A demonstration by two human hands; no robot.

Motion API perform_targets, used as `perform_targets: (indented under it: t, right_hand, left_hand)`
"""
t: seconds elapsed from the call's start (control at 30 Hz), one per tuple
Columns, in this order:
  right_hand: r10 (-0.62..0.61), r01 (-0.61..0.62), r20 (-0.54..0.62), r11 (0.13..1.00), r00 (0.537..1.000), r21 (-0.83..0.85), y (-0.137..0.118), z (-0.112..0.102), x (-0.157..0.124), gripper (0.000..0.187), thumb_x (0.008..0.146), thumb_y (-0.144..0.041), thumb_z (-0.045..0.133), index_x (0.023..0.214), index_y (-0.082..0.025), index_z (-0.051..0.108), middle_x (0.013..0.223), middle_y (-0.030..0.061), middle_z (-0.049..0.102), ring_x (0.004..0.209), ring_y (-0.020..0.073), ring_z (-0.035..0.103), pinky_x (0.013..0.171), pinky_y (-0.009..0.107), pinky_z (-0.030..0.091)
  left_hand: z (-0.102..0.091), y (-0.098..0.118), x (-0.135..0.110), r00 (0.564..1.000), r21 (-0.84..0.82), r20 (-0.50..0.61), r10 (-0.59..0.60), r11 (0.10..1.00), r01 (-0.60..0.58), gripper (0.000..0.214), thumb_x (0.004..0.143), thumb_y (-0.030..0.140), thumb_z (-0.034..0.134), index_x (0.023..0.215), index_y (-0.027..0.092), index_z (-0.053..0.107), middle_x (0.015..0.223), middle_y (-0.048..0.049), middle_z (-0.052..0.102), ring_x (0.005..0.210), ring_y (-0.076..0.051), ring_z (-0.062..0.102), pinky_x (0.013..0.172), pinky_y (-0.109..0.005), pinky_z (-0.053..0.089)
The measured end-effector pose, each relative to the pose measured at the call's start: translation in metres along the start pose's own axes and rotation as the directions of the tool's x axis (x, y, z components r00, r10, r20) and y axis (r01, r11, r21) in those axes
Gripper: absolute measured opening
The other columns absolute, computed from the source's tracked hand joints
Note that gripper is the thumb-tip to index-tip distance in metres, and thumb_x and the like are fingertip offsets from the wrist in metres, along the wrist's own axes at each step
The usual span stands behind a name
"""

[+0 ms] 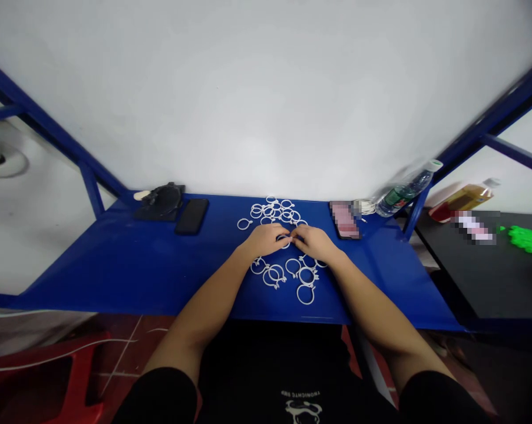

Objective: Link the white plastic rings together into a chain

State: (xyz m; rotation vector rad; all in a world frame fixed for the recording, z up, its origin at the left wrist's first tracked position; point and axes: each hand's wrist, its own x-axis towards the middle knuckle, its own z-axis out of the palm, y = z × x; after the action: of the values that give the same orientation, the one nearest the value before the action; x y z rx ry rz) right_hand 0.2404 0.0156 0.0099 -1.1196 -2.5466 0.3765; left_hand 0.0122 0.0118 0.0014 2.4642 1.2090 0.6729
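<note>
Over the middle of the blue table, a white plastic ring with a small clasp (285, 245) is pinched between my two hands. My left hand (266, 238) has its fingers closed at the ring's left and top. From the other side my right hand (312, 240) is closed at the clasp end, fingertips nearly meeting the left ones. Several similar white rings (244, 224) lie in a loose heap beyond my hands. Nearer to me are more rings, some at the left (273, 275) and some at the right (306, 294). My fingers partly cover the held ring.
A dark phone (192, 217) and a black item (162, 201) lie at the back left of the blue table (159, 265). Another phone (345, 220), a white cable (363, 206) and a tilted plastic bottle (407, 189) are at the back right. Blue metal bars (93, 188) flank both sides.
</note>
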Motion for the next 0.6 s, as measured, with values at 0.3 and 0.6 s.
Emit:
perform_targets:
  t: [0.3,0.6]
  right_hand:
    - [-0.049,0.061,-0.096,0.99,0.994,0.127,-0.0052,0.0006,0.0,0.015,0.104,-0.027,0.053,0.105,-0.021,0.066,0.099,0.0069,0.072,0.086,0.0196,0.066,0.079,0.03,0.048]
    - [-0.03,0.077,-0.24,0.979,0.97,0.187,-0.0046,0.0027,-0.0003,0.021,0.106,-0.031,0.052,0.112,-0.023,0.07,0.102,0.0073,0.076,0.091,0.0212,0.071,0.082,0.033,0.053]
  left_hand:
    - [-0.0039,0.0071,0.0008,0.998,-0.056,-0.062,0.02,0.998,-0.023,0.011,0.091,0.027,0.068,0.094,0.021,0.077,0.097,-0.0018,0.077,0.085,-0.015,0.069,0.076,-0.027,0.051]
    - [-0.0047,0.0012,0.0005,0.962,0.004,-0.263,0.071,0.997,-0.072,0.015,0.094,0.023,0.066,0.103,0.022,0.077,0.118,-0.0047,0.074,0.09,-0.015,0.07,0.079,-0.028,0.057]
